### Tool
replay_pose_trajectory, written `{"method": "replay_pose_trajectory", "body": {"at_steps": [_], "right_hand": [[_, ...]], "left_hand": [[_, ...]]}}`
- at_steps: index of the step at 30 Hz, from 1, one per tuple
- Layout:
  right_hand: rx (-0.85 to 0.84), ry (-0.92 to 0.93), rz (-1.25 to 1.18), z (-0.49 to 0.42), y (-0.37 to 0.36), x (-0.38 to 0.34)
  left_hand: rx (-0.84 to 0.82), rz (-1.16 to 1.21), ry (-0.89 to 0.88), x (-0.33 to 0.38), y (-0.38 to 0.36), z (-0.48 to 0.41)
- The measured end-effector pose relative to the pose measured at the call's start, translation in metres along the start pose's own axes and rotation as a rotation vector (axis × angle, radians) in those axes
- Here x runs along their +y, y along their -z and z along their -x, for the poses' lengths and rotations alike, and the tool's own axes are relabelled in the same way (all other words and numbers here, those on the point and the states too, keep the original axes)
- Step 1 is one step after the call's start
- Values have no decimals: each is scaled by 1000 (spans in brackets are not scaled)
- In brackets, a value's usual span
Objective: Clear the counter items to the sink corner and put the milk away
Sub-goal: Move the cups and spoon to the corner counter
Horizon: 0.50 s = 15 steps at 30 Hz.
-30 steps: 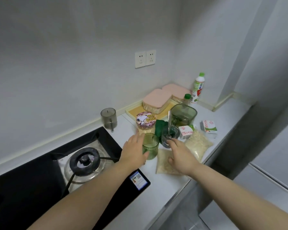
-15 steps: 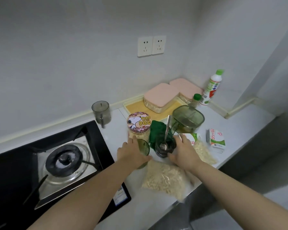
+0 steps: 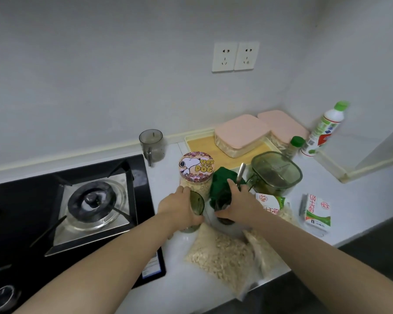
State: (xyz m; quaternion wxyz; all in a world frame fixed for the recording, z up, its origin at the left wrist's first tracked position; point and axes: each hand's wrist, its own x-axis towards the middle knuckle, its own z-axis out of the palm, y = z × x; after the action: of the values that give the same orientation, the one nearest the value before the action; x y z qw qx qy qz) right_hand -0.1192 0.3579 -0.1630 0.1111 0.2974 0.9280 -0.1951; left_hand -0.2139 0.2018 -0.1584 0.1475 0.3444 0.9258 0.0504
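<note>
Green tumbler (image 3: 197,206): left hand (image 3: 178,209) grips it, upright.
Dark cup (image 3: 222,203): right hand (image 3: 239,207) wraps it; spoon (image 3: 241,169) handle sticks out.
Milk carton (image 3: 317,211): lies on the white worktop (image 3: 361,200), right of both hands; second carton (image 3: 270,201) just beside the right hand.

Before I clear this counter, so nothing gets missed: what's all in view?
stove: one, black, left
mug: one, grey, by wall
jar: one, cartoon-dog lid, mid-counter
glass: one, green, before jar
cup: one, dark, holds spoon
cloth: one, green, behind cup
container: one, green, lidded, right of cloth
tray: one, yellow, by wall
boxes: two, pink lids, back corner
small bottle: one, green cap, beside boxes
tall bottle: one, white, corner
milk cartons: two, white-green, right
oat bags: two, clear, front edge
sockets: two, white, wall
left hand: one, grips glass
right hand: one, grips cup
</note>
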Motion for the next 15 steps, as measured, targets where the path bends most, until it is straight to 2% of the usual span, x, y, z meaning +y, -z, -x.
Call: {"method": "replay_pose_trajectory", "body": {"at_steps": [15], "right_hand": [[40,89,46,-9,4,3]], "left_hand": [[-11,12,22,2,0,-1]]}}
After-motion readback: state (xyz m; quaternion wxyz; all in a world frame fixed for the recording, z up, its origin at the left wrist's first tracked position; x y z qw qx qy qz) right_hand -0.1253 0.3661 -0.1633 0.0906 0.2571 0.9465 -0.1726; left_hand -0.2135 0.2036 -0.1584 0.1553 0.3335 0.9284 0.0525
